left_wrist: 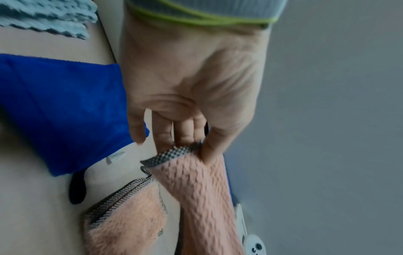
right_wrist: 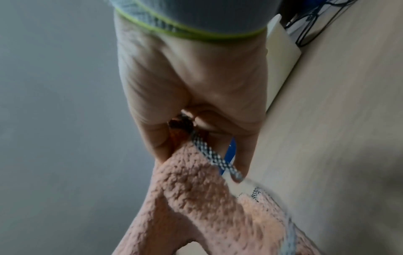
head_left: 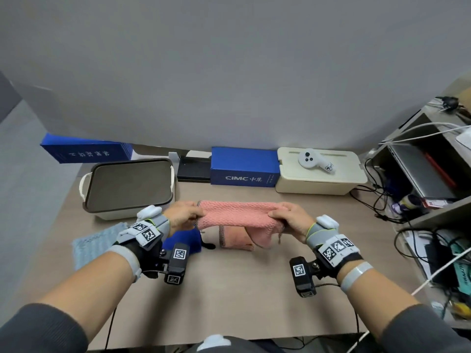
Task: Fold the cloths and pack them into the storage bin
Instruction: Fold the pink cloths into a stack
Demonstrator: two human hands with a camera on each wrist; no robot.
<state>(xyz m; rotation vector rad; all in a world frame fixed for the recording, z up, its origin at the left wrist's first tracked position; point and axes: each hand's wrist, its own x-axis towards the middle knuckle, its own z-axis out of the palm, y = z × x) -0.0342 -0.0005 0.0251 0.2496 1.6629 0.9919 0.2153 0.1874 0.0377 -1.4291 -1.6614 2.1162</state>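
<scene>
A pink knitted cloth (head_left: pixel 235 215) with a checked hem is stretched above the table between both hands, its lower part hanging to the tabletop. My left hand (head_left: pixel 190 215) pinches its left corner (left_wrist: pixel 185 150) between thumb and fingers. My right hand (head_left: pixel 281 215) grips the right corner (right_wrist: pixel 189 138). A dark blue cloth (head_left: pixel 184 240) lies on the table under my left wrist, also in the left wrist view (left_wrist: pixel 65 107). A light blue cloth (head_left: pixel 94 244) lies further left. The storage bin (head_left: pixel 127 189), white with a dark rim, stands at the back left.
Against the wall stand a blue box (head_left: pixel 243 166), another blue box (head_left: pixel 86 149) and a cream box (head_left: pixel 321 171) with a white controller (head_left: pixel 314 160) on it. Shelves with cables and clutter (head_left: pixel 428 179) fill the right side.
</scene>
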